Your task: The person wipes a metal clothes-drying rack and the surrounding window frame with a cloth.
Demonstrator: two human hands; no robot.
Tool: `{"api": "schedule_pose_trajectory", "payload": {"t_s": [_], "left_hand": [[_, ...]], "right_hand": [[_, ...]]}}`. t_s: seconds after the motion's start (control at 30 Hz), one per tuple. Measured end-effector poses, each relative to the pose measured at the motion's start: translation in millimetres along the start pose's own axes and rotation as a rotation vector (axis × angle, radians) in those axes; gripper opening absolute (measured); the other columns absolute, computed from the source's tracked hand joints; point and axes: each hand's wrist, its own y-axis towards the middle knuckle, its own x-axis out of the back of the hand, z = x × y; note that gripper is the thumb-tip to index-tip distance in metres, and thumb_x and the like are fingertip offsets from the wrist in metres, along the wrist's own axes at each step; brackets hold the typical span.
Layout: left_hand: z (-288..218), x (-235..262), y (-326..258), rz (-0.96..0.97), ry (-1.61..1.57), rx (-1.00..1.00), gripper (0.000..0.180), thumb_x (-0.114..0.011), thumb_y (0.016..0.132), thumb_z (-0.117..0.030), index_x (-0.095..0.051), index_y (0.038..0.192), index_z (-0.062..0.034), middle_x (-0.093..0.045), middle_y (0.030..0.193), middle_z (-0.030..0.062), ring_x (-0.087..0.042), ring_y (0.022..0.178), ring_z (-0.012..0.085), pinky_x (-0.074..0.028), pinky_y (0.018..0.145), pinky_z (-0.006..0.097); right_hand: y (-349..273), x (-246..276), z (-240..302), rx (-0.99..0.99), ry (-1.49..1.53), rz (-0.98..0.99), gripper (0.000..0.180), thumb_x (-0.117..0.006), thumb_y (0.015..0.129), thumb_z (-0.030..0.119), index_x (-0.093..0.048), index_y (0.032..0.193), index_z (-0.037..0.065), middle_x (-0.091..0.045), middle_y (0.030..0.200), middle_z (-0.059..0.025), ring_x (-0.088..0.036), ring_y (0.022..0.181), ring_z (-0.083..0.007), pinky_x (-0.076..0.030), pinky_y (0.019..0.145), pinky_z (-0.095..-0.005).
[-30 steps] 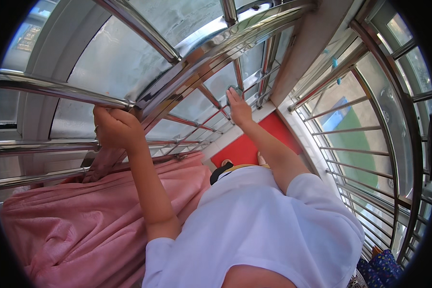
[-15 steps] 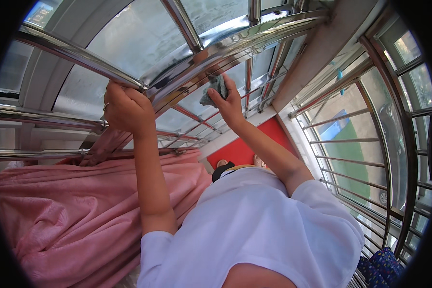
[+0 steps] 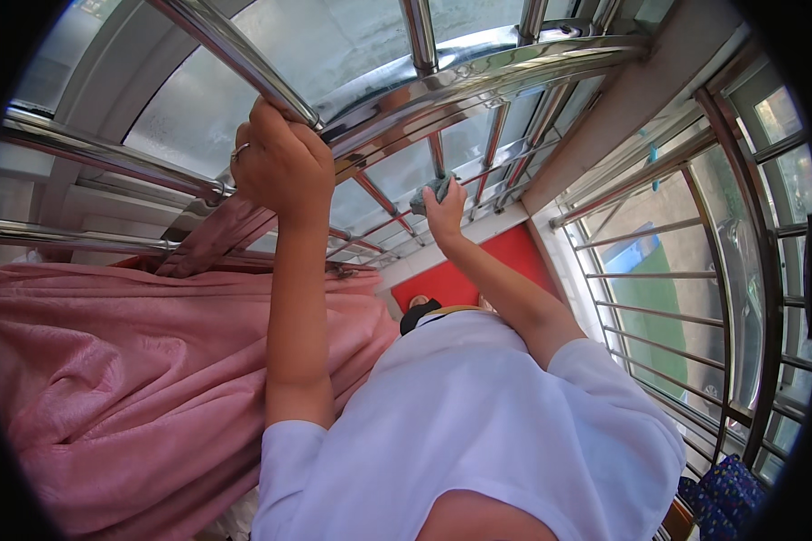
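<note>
My left hand, with a ring on one finger, is closed around a shiny steel bar of the window grille overhead. My right hand reaches further out and holds a small grey-green cloth against another steel bar of the grille. Both arms stretch up from my white short-sleeved shirt.
A large pink cloth hangs over the lower rails at the left. More steel grille bars curve around the right side, with a street and green patch beyond. A red surface lies below. A blue patterned fabric sits at the lower right.
Both hands have risen along the grille. My left hand moved from a lower rail to a higher bar. My right hand now holds the cloth against a bar.
</note>
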Motion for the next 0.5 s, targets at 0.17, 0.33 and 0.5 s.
{"api": "schedule_pose_trajectory", "payload": {"t_s": [0.17, 0.33, 0.5], "left_hand": [[3.7, 0.3, -1.9, 0.011, 0.001, -0.037, 0.021, -0.048, 0.084, -0.010, -0.057, 0.103, -0.0057, -0.063, 0.074, 0.0062, -0.062, 0.071, 0.0311, -0.046, 0.058, 0.046], [4.8, 2.6, -0.4, 0.008, -0.034, -0.086, 0.024, -0.048, 0.084, -0.009, -0.056, 0.105, -0.0043, -0.063, 0.073, 0.0060, -0.061, 0.070, 0.0309, -0.045, 0.057, 0.045], [5.9, 3.1, -2.4, -0.008, -0.053, -0.108, 0.025, -0.048, 0.083, -0.010, -0.056, 0.106, -0.0035, -0.063, 0.073, 0.0055, -0.061, 0.067, 0.0300, -0.045, 0.056, 0.045]], "right_hand": [[-52.2, -7.6, 89.7, 0.234, 0.321, 0.231, 0.059, -0.071, 0.082, 0.020, -0.047, 0.130, -0.003, -0.048, 0.121, -0.0196, -0.046, 0.114, -0.0350, -0.036, 0.102, -0.0413], [-45.8, -19.6, 97.9, 0.447, 0.153, 0.280, 0.058, -0.068, 0.084, 0.011, -0.045, 0.136, 0.002, -0.047, 0.131, -0.0190, -0.050, 0.119, -0.0385, -0.044, 0.097, -0.0404], [-29.8, 5.5, -24.1, 0.398, -0.201, 0.514, 0.053, -0.068, 0.083, 0.012, -0.050, 0.133, 0.011, -0.051, 0.130, -0.0117, -0.055, 0.115, -0.0367, -0.049, 0.089, -0.0419]]}}
